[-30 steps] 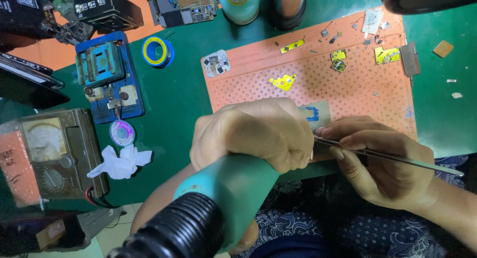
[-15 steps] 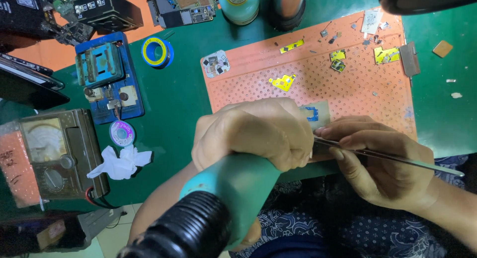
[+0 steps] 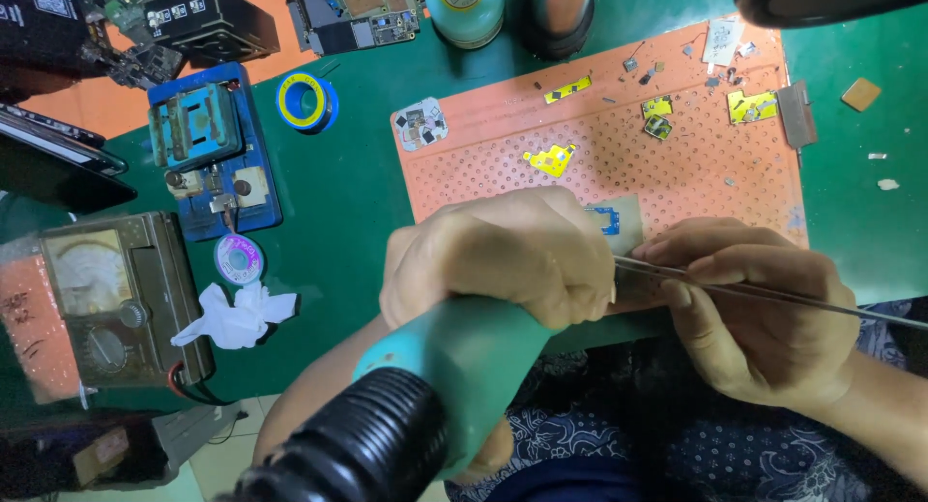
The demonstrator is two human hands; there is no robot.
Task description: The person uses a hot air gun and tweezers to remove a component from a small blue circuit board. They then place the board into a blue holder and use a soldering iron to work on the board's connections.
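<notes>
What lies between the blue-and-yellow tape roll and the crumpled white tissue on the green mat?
In the head view, between tape roll and tissue lies a small round solder-wick spool.

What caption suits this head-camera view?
Left hand grips a teal hot-air tool; right hand holds tweezers over an orange mat.

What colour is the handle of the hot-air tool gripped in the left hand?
Teal, with a black ribbed hose at its rear; the hot-air tool in the left hand shows best in the head view.

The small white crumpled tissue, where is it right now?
In the head view, the white crumpled tissue lies on the green mat, left of the left hand, beside the analog meter.
</notes>
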